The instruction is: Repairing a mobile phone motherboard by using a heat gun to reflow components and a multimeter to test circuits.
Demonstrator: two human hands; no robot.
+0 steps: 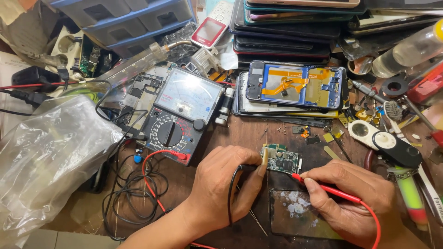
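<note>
A small green circuit board (pixel 281 159) lies on the brown workbench. My left hand (pixel 226 184) grips a black test probe (pixel 249 168) whose tip touches the board's left edge. In my right hand (pixel 350 198) is a red test probe (pixel 323 186), its tip on the board's lower right corner. Black and red leads run from the probes toward an analog multimeter (pixel 182 113) at the centre left, which leans face up with its dial and needle scale showing.
An opened phone with orange flex cables (pixel 295 85) lies behind the board, below a stack of phones (pixel 286 27). A crumpled clear plastic bag (pixel 50 157) fills the left. Tools, a bottle (pixel 408 50) and small parts crowd the right. A cracked glass panel (pixel 295 214) lies under my right hand.
</note>
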